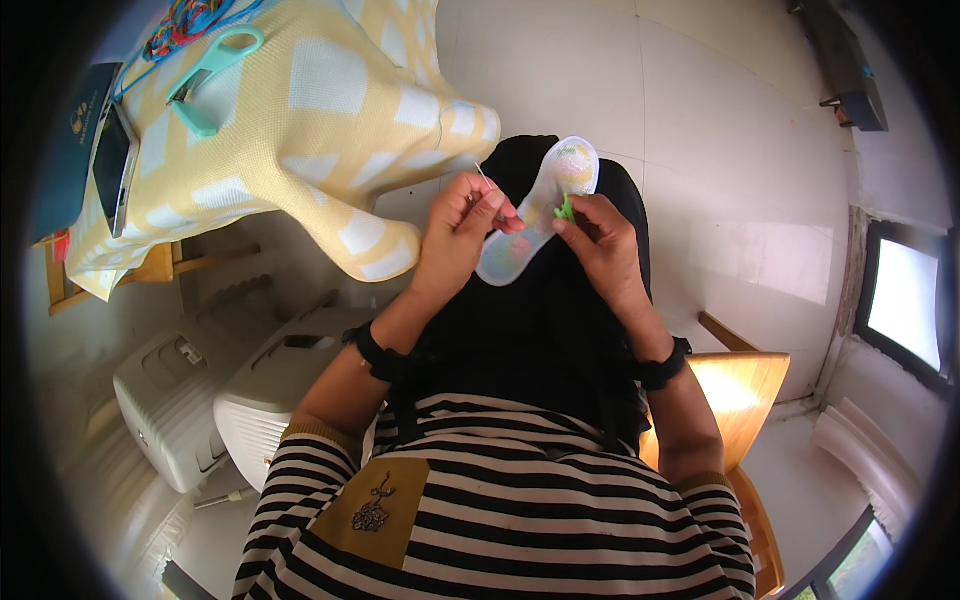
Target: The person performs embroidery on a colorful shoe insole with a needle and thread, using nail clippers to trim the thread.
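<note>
Across my dark-clad lap lies a pale insole (577, 161) with a white edge and a faint floral pattern in pink, yellow and green. My left hand (459, 225) pinches a thin needle-like metal rod (484, 177) between thumb and fingers, its tip pointing up and away. Between the thumb and forefinger of my right hand (604, 236) is a small bright green piece (565, 208), too small to identify. Both hands are over the middle of the insole, partly hiding it, with a short gap between them.
To the left, a yellow-and-white checked cloth (247, 142) drapes a table. On it are a teal-handled cutting tool (217, 64), multicoloured thread (187, 34), a phone (112, 169) and a dark blue folder (64, 142) bearing writing. Ribbed pale suitcases (161, 405) stand below; a wooden chair (750, 382) is beneath me.
</note>
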Tool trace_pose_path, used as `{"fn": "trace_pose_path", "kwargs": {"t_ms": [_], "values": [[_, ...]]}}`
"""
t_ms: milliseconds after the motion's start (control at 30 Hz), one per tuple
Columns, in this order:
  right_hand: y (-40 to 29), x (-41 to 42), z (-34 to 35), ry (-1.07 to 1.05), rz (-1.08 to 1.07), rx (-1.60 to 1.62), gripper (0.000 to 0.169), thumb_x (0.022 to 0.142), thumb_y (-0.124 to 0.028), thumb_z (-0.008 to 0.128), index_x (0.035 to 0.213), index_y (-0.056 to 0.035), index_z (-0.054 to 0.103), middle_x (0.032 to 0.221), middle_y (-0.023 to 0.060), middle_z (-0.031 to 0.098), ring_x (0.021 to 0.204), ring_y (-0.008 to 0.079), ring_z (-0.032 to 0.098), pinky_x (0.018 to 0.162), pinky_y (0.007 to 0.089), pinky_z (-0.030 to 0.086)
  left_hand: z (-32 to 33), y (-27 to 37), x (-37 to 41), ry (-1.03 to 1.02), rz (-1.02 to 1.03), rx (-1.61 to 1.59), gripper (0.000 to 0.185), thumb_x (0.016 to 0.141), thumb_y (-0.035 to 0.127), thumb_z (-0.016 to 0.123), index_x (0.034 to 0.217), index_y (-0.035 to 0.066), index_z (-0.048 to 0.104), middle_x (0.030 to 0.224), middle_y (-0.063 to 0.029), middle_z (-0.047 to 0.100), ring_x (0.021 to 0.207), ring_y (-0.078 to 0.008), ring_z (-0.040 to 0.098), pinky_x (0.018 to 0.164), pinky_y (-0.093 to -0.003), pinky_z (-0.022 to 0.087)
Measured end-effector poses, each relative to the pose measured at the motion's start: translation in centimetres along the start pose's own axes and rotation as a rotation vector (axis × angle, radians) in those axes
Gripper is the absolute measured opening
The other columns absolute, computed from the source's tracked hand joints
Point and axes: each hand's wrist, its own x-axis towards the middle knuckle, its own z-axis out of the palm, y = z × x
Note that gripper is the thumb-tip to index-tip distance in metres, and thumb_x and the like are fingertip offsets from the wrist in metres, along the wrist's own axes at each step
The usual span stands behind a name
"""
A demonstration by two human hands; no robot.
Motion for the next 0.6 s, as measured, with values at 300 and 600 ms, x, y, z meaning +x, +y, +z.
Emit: {"fn": "trace_pose_path", "kwargs": {"t_ms": [300, 600], "values": [[-0.1, -0.2, 0.3, -0.176, -0.432, -0.476, 0.037, 0.074, -0.001, 0.070, 0.109, 0.0010, 0.060, 0.098, 0.0161, 0.056, 0.091, 0.0331, 0.056, 0.078, 0.0363, 0.048, -1.2, -1.2, 0.6, 0.158, 0.067, 0.087, 0.006, 0.096, 0.006, 0.046, 0.092, 0.002, 0.047, 0.080, -0.0051, 0.056, 0.071, -0.0113, 0.053, 0.070, -0.0255, 0.046], [0.5, 0.5, 1.3, -0.158, -0.545, -0.584, 0.037, 0.071, -0.001, 0.070, 0.106, 0.0018, 0.057, 0.101, 0.0150, 0.052, 0.091, 0.0322, 0.056, 0.080, 0.0389, 0.050, -0.4, -1.0, 0.3, 0.127, 0.341, 0.376, 0.003, 0.095, 0.001, 0.048, 0.092, 0.002, 0.046, 0.079, -0.0051, 0.056, 0.071, -0.0098, 0.054, 0.069, -0.0233, 0.046]]}}
